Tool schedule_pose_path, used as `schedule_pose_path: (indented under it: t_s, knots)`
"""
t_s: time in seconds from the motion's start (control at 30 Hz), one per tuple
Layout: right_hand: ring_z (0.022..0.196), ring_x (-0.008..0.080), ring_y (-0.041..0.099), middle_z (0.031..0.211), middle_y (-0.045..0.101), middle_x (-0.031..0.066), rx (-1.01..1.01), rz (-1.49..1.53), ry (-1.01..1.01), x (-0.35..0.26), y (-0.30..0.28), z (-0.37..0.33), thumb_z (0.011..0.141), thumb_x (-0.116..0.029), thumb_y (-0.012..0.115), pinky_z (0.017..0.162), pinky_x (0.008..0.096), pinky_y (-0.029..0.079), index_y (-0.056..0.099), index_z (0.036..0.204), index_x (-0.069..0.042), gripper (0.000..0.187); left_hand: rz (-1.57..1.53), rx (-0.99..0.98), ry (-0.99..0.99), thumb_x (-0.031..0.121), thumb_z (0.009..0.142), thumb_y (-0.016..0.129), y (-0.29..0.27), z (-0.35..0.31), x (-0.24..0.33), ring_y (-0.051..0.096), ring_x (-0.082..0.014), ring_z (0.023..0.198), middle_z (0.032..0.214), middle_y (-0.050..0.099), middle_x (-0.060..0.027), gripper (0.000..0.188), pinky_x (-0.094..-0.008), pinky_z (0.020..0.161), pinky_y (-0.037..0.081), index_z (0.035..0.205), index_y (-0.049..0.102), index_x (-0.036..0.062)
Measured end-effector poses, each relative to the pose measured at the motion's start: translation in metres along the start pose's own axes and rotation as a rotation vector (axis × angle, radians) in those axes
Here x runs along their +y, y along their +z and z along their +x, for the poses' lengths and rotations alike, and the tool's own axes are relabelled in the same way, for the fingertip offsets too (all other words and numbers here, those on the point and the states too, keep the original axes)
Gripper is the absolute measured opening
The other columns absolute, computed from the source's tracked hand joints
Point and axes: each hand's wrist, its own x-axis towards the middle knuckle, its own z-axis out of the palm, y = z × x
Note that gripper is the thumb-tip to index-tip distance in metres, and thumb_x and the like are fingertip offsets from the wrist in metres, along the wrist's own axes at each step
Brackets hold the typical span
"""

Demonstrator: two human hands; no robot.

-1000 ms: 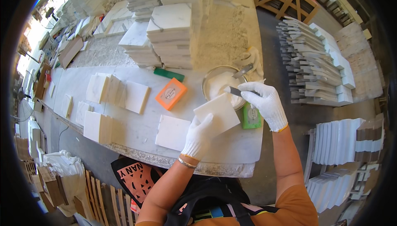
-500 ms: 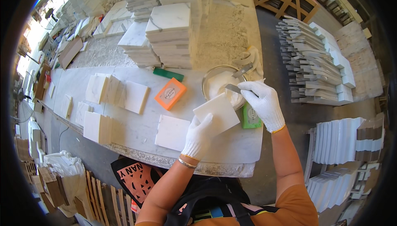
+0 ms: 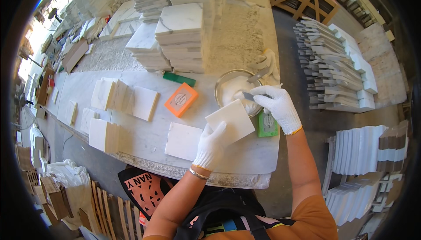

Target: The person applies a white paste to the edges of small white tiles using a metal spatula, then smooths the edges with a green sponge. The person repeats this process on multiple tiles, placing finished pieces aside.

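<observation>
My left hand [image 3: 209,145], in a white knit glove, grips a square white marble tile [image 3: 232,121] by its near left edge, tilted above the table. In my gloved right hand [image 3: 277,107] is a small putty knife [image 3: 248,95], its blade over the bowl. White paste fills part of the metal bowl [image 3: 218,91], and a second flat metal tool [image 3: 258,75] leans on its rim. A green sanding pad [image 3: 266,125] lies under my right hand, partly hidden. An orange sanding pad [image 3: 181,100] and another white tile [image 3: 183,140] rest left of the held tile.
Small tiles stand in groups [image 3: 104,135] on the left of the marble tabletop [image 3: 151,141]. A dark green block [image 3: 179,78] lies before tall tile stacks [image 3: 179,38]. A crumpled glove [image 3: 271,64] sits behind the bowl. Stone strips [image 3: 329,71] are stacked at the right.
The putty knife has tipped and shifted slightly, its blade now over the paste behind the tile's far corner. The left hand and the tile have barely moved.
</observation>
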Motion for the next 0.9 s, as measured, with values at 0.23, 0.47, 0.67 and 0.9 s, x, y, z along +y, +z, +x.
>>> schedule_pose_path:
  t_s: [0.23,0.47,0.67,0.9]
  knots:
    - [0.064,0.0031,0.053,0.087,0.072,-0.0006,0.043,0.020,-0.025,-0.017,0.000,-0.013,0.092,-0.008,0.071,0.057,0.0206,0.042,0.077,0.112,0.000,0.023,-0.019,-0.007,-0.005,0.013,0.103,0.060,0.004,-0.002,0.001,0.062,-0.0210,0.120,0.133,0.062,-0.0067,0.043,-0.0377,0.102,0.051,0.144,0.050,0.0057]
    - [0.091,0.0169,0.074,0.103,0.078,0.0118,0.083,-0.137,-0.308,-0.002,0.001,-0.013,0.093,-0.007,0.070,0.083,0.0300,0.056,0.075,0.111,0.001,0.021,-0.014,-0.025,0.009,0.013,0.104,0.059,0.004,-0.002,0.001,0.062,-0.0210,0.120,0.134,0.062,-0.0066,0.042,-0.0381,0.103,0.051,0.145,0.050,0.0061]
    - [0.095,0.0148,0.071,0.102,0.078,0.0104,0.138,-0.266,-0.338,-0.009,0.000,-0.014,0.092,-0.002,0.070,0.085,0.0293,0.055,0.076,0.109,0.003,0.019,-0.026,-0.023,-0.003,0.012,0.105,0.058,0.002,-0.001,0.001,0.061,-0.0213,0.122,0.135,0.062,-0.0070,0.042,-0.0387,0.104,0.051,0.146,0.049,0.0062]
    - [0.077,0.0083,0.066,0.094,0.076,0.0036,0.078,-0.031,-0.133,-0.006,-0.001,-0.018,0.092,-0.005,0.071,0.070,0.0239,0.051,0.077,0.112,0.000,0.021,-0.007,-0.015,0.000,0.012,0.105,0.058,0.000,0.000,-0.001,0.061,-0.0213,0.122,0.136,0.061,-0.0071,0.042,-0.0391,0.105,0.051,0.145,0.050,0.0063]
